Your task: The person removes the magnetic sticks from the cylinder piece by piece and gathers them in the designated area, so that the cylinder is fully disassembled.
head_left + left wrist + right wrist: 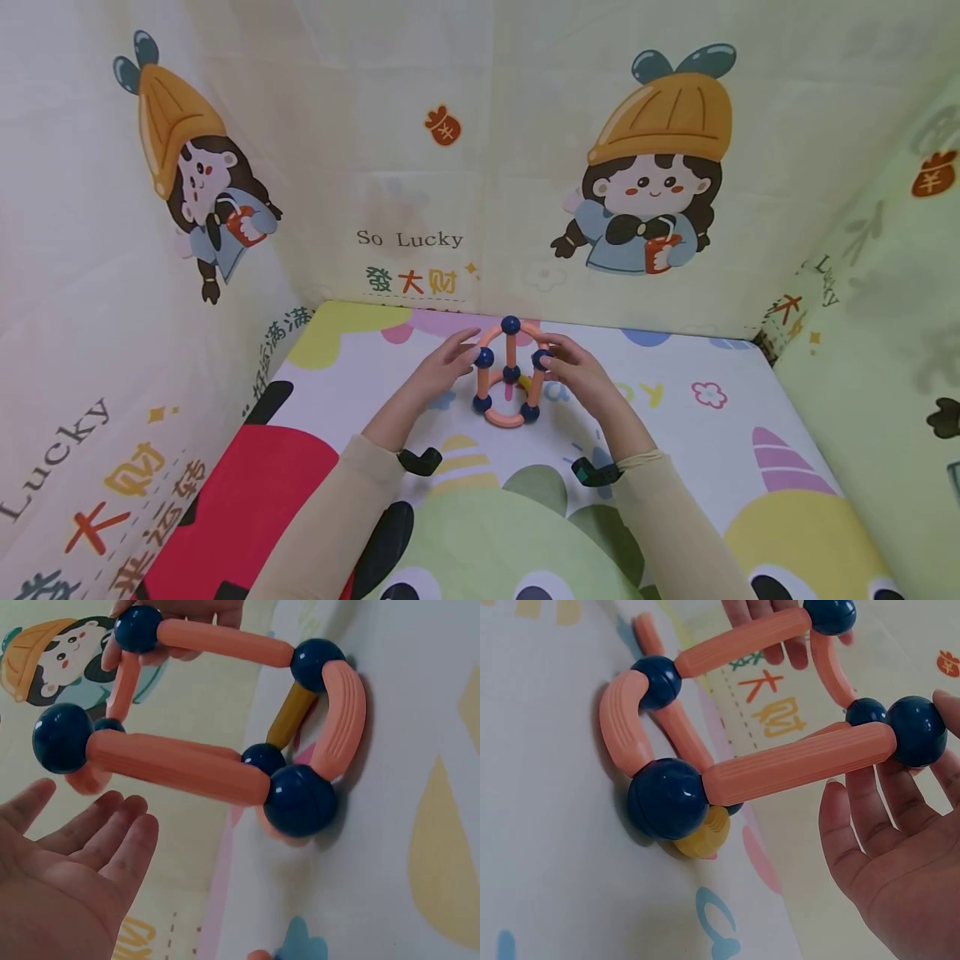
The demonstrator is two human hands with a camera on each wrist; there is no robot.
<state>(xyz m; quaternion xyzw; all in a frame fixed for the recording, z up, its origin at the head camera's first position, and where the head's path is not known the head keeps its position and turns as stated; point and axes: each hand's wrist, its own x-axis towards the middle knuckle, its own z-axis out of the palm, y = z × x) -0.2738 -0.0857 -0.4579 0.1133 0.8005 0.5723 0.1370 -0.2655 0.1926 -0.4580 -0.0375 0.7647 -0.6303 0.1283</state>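
Note:
A toy frame of magnetic sticks and balls (483,385) stands upright on the patterned mat. Dark blue balls (667,799) join its straight orange uprights (180,766) and curved orange sticks (343,716); one curved base stick is yellow (703,834). At the upper right ball (915,731), my right hand (583,373) pinches with the thumb on one side and fingers behind. My left hand (438,371) has its fingers extended beside the upper left ball (64,739), with a small gap showing in the left wrist view.
An orange stick (649,634) shows beyond the frame in the right wrist view; whether it is attached I cannot tell. Printed cloth walls (517,208) enclose the mat (697,450) at the back and both sides.

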